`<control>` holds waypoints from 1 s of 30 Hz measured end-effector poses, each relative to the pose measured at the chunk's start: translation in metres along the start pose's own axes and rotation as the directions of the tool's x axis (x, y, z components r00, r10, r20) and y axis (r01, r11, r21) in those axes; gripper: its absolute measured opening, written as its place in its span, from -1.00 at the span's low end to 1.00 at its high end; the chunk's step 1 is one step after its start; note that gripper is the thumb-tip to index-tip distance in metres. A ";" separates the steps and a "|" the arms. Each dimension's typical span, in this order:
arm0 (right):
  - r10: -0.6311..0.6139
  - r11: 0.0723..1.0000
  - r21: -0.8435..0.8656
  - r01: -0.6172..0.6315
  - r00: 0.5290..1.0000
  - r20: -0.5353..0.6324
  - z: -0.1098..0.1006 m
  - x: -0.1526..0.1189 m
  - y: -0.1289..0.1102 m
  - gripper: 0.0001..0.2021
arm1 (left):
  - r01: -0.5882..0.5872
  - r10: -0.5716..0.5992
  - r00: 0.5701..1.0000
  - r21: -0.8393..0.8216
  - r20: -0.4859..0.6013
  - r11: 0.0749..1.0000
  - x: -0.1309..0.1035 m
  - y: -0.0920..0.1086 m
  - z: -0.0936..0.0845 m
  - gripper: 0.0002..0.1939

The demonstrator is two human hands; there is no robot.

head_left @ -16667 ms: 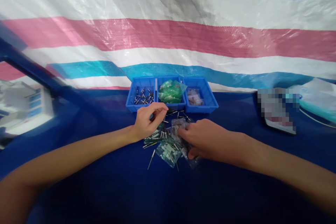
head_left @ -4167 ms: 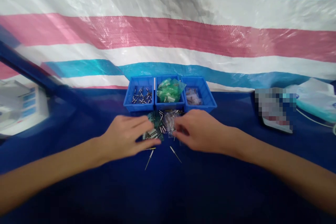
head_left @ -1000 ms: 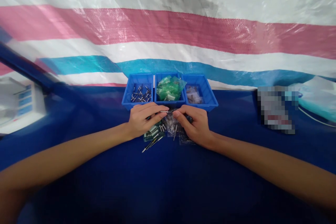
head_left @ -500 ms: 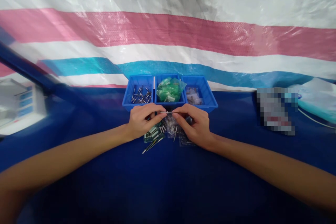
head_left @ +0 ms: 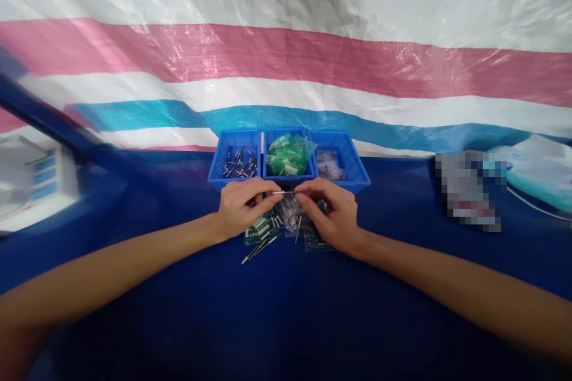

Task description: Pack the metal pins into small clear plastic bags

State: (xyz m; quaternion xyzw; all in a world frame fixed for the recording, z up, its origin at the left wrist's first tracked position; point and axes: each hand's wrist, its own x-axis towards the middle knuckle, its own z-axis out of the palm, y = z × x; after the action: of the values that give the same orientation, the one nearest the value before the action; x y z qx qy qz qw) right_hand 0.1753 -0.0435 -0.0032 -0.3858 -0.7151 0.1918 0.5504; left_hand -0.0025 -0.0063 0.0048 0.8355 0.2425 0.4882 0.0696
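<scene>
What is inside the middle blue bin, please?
The middle blue bin holds green plastic bagging, with small pale pieces showing near its front. The bagging covers most of the floor, so anything lying beneath cannot be seen.

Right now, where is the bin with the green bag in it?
In the head view, the middle bin sits between two other blue bins, just beyond the hands.

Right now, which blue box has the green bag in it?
The middle box, between the other two. The green bag sits in it; the left box has metal pins.
</scene>
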 end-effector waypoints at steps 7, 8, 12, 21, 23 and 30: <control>0.008 0.999 0.038 -0.007 1.000 -0.024 0.000 -0.001 0.000 -0.96 | -0.012 0.012 1.000 0.001 -0.011 1.000 0.000 0.000 0.000 -0.94; 0.012 0.999 0.043 -0.011 0.999 -0.030 0.001 -0.002 0.001 -0.95 | -0.010 0.010 1.000 0.003 -0.012 1.000 0.000 0.000 0.000 -0.93; 0.021 0.999 0.050 -0.018 0.998 -0.057 0.002 -0.003 0.003 -0.94 | -0.006 0.006 1.000 0.021 -0.016 1.000 0.000 0.001 0.000 -0.92; 0.027 0.997 0.068 -0.024 0.999 -0.044 0.001 -0.003 0.003 -0.98 | -0.023 0.024 0.999 0.027 -0.036 0.999 0.000 0.000 -0.001 -0.95; 0.021 0.998 0.056 -0.018 0.999 -0.046 0.001 -0.003 0.002 -0.98 | -0.027 0.028 0.999 0.028 -0.039 0.999 0.000 0.001 -0.001 -0.95; 0.003 1.000 0.030 -0.001 0.998 -0.056 0.002 -0.003 0.003 -0.98 | -0.023 0.024 0.999 0.038 -0.039 0.999 0.001 0.001 -0.001 -0.93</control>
State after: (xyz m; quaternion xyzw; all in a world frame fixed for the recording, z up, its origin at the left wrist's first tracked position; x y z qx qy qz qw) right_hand 0.1751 -0.0431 -0.0076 -0.3834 -0.6961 0.1924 0.5757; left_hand -0.0028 -0.0071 0.0062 0.8296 0.2431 0.5007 0.0433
